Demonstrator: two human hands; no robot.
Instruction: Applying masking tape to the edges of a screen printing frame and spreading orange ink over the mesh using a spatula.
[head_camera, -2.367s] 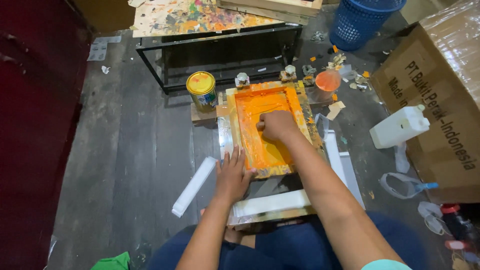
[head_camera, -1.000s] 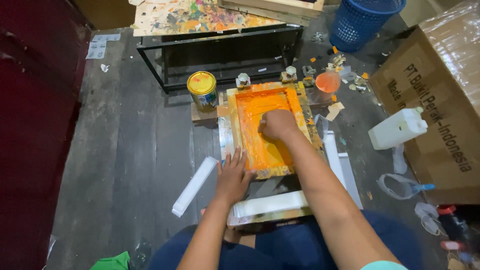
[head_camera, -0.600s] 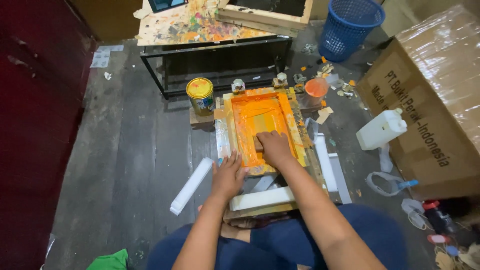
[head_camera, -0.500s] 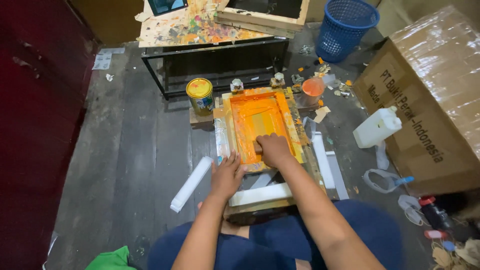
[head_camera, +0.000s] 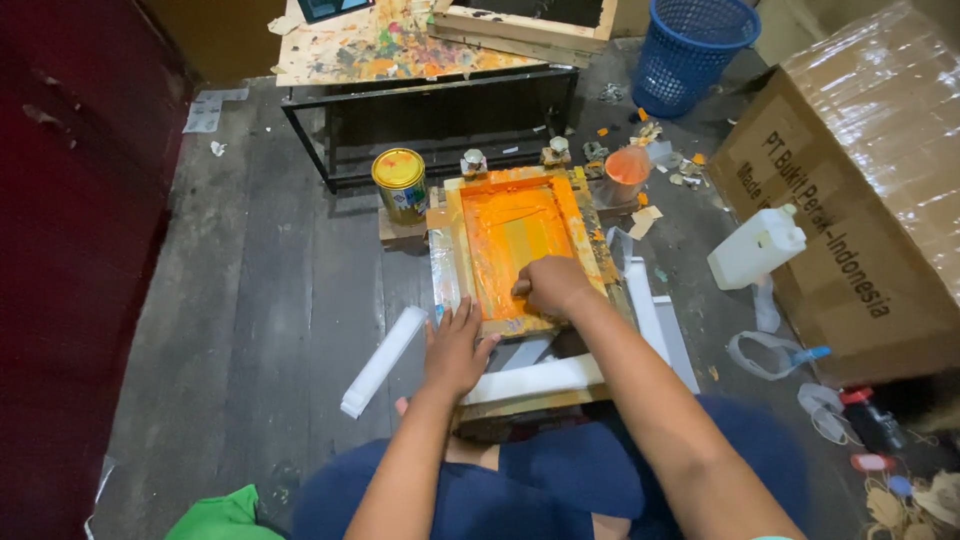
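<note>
**Screen frame on floor, orange ink, both hands on it**

R hand (head_camera: 548, 285) fisted at near end of orange-inked screen frame (head_camera: 515, 245); fingers curled tight, prob. on a squeegee, tool itself hidden. L hand (head_camera: 455, 345) flat, fingers spread, pressing frame's near-left corner. Frame lies on floor boards betw. knees and black metal table (head_camera: 430, 95).

Risks (judgement): L hand lifts → frame may shift, print smears. Uneven R pressure → patchy ink. Ink pooled at frame edges could spill over.

Around: yellow-lid paint can (head_camera: 400, 185) just beside far-left corner; orange cup (head_camera: 627, 167) near far-right; white strips (head_camera: 383, 347) left; white jerrycan (head_camera: 757, 247), cardboard box (head_camera: 860, 200) right; blue basket (head_camera: 690, 50) well apart. Can and cup crowd the far end.
</note>
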